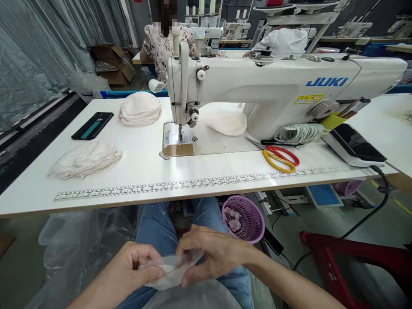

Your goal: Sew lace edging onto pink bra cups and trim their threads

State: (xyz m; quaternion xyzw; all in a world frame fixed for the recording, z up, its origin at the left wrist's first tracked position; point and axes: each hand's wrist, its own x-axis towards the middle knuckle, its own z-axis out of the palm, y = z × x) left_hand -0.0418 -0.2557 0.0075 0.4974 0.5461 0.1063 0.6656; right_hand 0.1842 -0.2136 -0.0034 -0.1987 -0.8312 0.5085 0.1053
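Note:
Over my lap, a small piece of thin whitish fabric (170, 275) is stretched between my two hands. Thumb and fingers of my left hand (133, 264) pinch its left end. The right end is between the thumb and fingers of my right hand (215, 249), slightly blurred. Both hands are below the table's front edge. On the table, a stack of pale lace-edged fabric pieces (86, 159) lies at the left, with a second stack of rounded pieces (139, 109) behind it. One more pale piece (225, 122) rests under the sewing machine's arm.
The white sewing machine (277, 81) stands on the white table (141, 167). Red-and-yellow scissors (279, 159), a coil of white cord (299, 133) and a dark phone (92, 125) lie there. A purple basket (254, 219) with scraps is below. People work behind.

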